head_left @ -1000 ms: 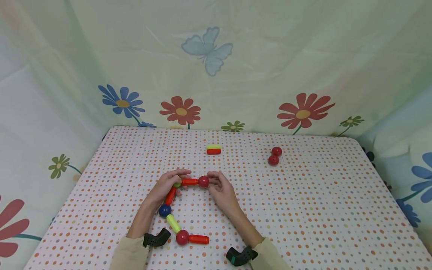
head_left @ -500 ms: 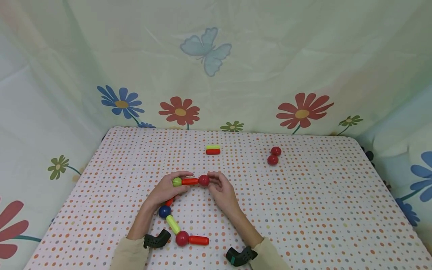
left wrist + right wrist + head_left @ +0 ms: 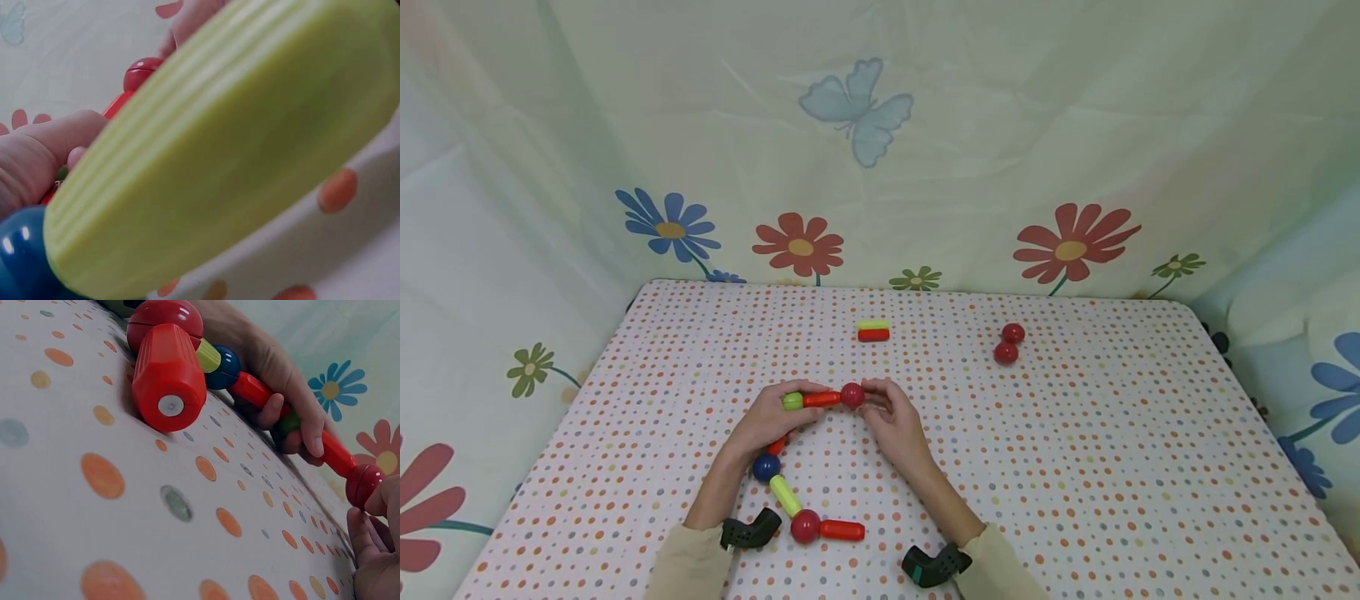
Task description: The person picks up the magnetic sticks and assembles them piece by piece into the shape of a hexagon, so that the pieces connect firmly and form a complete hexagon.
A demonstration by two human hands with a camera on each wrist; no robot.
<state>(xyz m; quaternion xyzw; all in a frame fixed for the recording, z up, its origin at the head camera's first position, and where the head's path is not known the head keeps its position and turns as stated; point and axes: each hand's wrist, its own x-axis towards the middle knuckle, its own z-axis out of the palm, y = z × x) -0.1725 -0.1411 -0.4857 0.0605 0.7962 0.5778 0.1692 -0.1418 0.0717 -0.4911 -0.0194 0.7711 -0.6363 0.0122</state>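
Observation:
A bent chain of magnetic balls and rods lies between my hands. My left hand [image 3: 767, 423] grips the green ball [image 3: 793, 402], fingers on the far side and thumb on the near side. From that ball a red rod [image 3: 822, 399] leads right to a red ball [image 3: 852, 395], which the fingertips of my right hand [image 3: 897, 423] pinch. Partly hidden under the left hand, another red rod [image 3: 777, 447] joins the blue ball [image 3: 766, 467]. A yellow-green rod [image 3: 206, 156] fills the left wrist view. It runs to a nearer red ball [image 3: 165, 322] with a red end rod [image 3: 169, 375].
Farther back on the dotted tabletop [image 3: 1112, 433], a loose yellow-green rod [image 3: 873, 325] and red rod [image 3: 873, 336] lie side by side. Two red balls [image 3: 1006, 352] sit together at the back right. Floral cloth [image 3: 940, 167] hangs behind the table.
My left hand has shifted its hold: the green ball is now uncovered from above, and more of the rod leading to the blue ball is hidden. My right hand has stayed at the red ball.

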